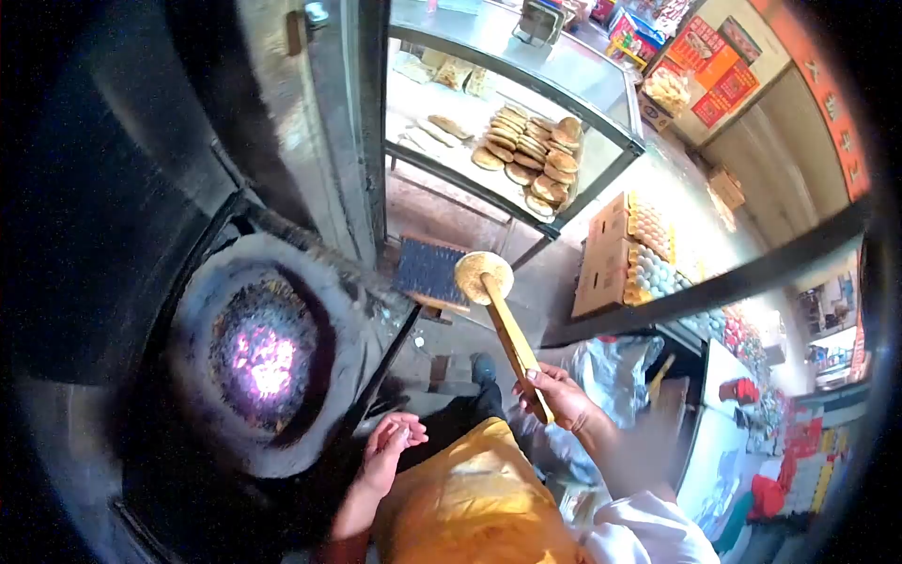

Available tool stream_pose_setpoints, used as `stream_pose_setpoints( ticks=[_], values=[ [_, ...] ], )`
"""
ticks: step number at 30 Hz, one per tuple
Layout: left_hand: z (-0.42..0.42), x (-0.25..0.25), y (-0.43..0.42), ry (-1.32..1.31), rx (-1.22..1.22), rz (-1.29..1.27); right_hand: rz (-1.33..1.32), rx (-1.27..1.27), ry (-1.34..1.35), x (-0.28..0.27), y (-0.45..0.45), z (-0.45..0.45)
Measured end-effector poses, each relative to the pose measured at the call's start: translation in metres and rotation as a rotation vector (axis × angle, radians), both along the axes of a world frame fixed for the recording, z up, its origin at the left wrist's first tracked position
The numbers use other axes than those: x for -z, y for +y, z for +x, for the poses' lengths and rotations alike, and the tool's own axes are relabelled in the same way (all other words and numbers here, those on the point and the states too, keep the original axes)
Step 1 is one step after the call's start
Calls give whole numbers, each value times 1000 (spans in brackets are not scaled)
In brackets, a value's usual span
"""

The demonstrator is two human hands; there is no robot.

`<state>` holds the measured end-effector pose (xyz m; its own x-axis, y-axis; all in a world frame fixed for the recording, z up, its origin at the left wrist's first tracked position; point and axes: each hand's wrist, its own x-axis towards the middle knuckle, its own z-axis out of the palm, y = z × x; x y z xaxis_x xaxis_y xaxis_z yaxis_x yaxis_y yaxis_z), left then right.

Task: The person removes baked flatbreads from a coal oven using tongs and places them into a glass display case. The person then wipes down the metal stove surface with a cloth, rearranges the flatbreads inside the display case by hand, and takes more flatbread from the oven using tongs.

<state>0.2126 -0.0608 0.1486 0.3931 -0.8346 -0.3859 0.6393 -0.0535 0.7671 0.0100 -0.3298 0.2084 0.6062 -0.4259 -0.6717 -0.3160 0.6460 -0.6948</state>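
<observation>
My right hand [562, 399] grips the lower end of long wooden tongs [515, 343], which slant up and away from me. At their far end is a round, pale flatbread [477, 279], lightly browned. My left hand [387, 451] is raised above my lap, with its fingers loosely bent and partly apart, holding nothing that I can see. To its left is a round clay oven [211, 414], its wide mouth uncovered. Glowing coals [265, 362] lie deep inside it.
Ahead, a glass-sided display case [512, 47] holds rows of baked flatbreads [531, 150]. A dark grated board [427, 273] lies below it. To the right are egg trays [648, 273], cardboard boxes [601, 254], clear plastic bags [611, 371] and a dark metal bar [714, 282].
</observation>
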Motion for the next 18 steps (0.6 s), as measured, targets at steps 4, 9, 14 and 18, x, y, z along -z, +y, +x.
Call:
stream_pose_setpoints(
  ticks=[4,9,14,18],
  values=[
    [3,23,-141,84,-218,186,33,77,95,59,-138,19],
    [40,1,-317,-110,-101,429,135,134,5,84,-267,63],
    [101,4,-468,-665,-7,169,189,147,-7,103,-315,60],
    [143,59,-580,-1308,249,86,190,89,14,110,-316,32]
  ],
)
